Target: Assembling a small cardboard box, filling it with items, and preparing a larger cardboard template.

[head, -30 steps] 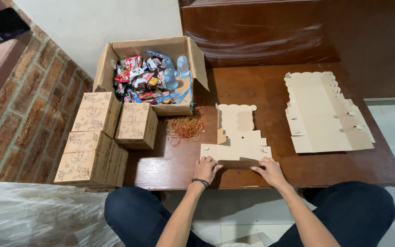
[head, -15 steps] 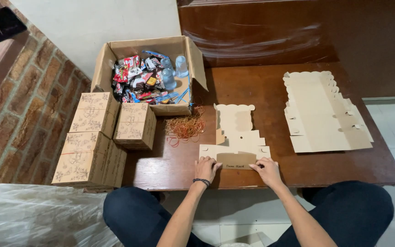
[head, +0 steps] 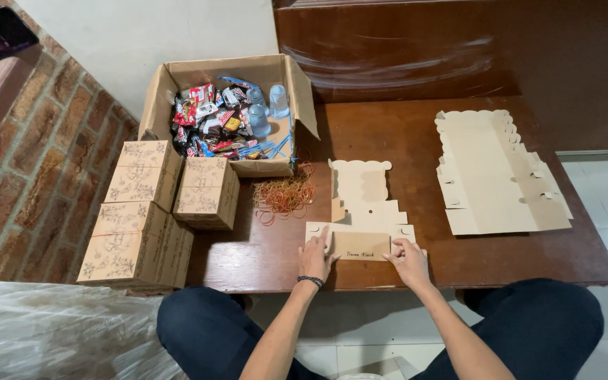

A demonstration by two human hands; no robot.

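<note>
Dark wooden counter (head: pixel 459 260), near edge: flat cardboard box blank (head: pixel 362 211) between left hand (head: pixel 316 255) and right hand (head: pixel 407 262), fingers spread, pressing its front flap. Rubber bands (head: pixel 284 195) just left.

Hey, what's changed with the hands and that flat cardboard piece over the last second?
The near flap of the flat box blank has been folded up and over, so its brown printed side now faces up. The left hand and right hand press it down at either end. The stack of flat blanks, rubber bands, open carton of snacks and folded boxes stayed put.
</note>
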